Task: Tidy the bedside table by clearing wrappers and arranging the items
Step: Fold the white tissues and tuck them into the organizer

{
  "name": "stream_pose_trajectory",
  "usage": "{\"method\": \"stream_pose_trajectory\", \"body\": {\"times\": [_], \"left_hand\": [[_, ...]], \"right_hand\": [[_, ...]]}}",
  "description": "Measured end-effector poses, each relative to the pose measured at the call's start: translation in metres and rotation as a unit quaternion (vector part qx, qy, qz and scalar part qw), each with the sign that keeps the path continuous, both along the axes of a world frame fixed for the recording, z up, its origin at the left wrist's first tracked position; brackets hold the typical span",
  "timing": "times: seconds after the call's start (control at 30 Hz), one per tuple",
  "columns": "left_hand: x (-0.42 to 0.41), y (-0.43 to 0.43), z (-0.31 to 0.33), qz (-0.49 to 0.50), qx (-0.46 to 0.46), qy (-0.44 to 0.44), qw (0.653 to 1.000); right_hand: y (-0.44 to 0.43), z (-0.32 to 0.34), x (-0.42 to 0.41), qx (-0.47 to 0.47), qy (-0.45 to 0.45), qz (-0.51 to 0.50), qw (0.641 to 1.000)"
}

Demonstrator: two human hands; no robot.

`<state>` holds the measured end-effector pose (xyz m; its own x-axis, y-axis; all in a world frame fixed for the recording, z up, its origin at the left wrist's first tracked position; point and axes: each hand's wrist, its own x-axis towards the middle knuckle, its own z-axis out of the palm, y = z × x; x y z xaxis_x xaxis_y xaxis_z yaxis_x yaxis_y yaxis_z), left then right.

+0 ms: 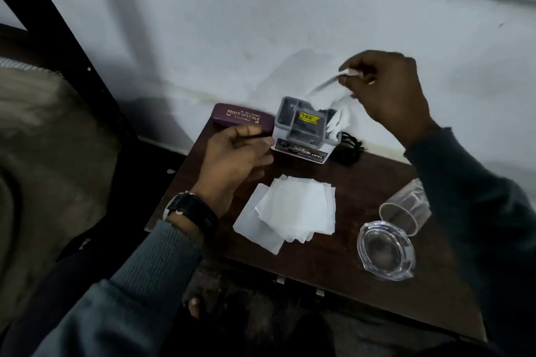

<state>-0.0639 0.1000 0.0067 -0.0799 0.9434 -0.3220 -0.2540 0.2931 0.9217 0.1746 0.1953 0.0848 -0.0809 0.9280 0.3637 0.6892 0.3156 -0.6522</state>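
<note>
Above the grey organizer (301, 128), right hand (387, 90) pinching white tissue (324, 93); left hand (235, 157) loosely curled beside it, seemingly touching

R hand (385, 90) pinches a crumpled white tissue (324, 93), its lower end in the right side of the grey holder (301, 127) at the back of the brown surface (348, 269). L hand (235, 153), fingers curled, touches the holder's left side — grip unclear. Maroon specs case (243, 118) sits just left. Loose white sheets (295, 206) mid-surface; tipped glass (406, 206) & ashtray (385, 252) to the right.
</note>
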Motion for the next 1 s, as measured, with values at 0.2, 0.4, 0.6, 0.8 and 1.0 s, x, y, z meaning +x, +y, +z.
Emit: {"method": "stream_pose_trajectory", "body": {"times": [0.2,0.4,0.6,0.8,1.0], "left_hand": [[0.000,0.000,0.000,-0.004,-0.003,0.025,1.000],[-0.002,0.000,-0.002,-0.008,0.006,0.046,0.999],[-0.003,0.002,-0.005,-0.007,0.004,0.055,0.998],[-0.003,0.003,-0.008,-0.009,0.002,0.060,0.998],[-0.006,0.005,-0.007,-0.012,-0.008,0.072,0.997]], "right_hand": [[0.025,-0.005,-0.013,-0.012,-0.179,0.041,0.983],[0.033,-0.011,-0.023,-0.056,-0.240,0.050,0.968],[0.033,-0.025,-0.033,-0.077,-0.281,0.053,0.955],[0.028,-0.035,-0.032,-0.107,-0.326,0.052,0.938],[-0.013,-0.025,-0.022,0.055,-0.323,0.021,0.945]]}}
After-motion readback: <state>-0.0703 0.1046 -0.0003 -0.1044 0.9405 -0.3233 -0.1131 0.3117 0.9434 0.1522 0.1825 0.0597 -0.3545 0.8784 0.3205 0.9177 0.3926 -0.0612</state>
